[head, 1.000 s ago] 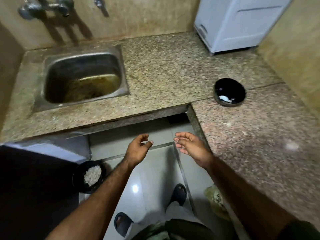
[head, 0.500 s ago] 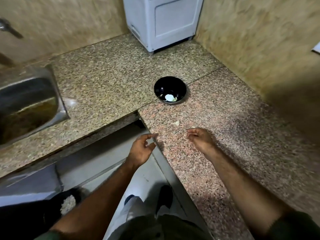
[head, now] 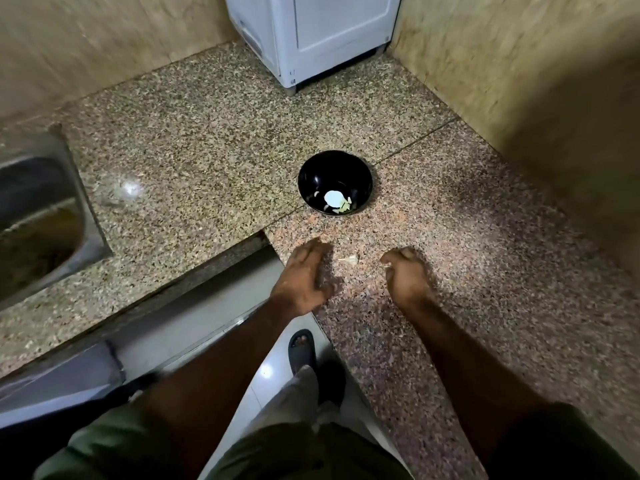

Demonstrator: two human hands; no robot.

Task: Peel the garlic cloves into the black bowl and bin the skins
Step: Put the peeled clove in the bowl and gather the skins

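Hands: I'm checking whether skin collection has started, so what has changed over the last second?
Both hands came from above the floor onto the counter. The left hand now lies flat beside a garlic scrap; the right hand has curled, pinching a pale bit. The view swung right. The black bowl stayed put.

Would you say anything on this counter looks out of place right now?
Yes: a pale garlic scrap lies loose on the counter between the left hand and right hand, outside the black bowl.
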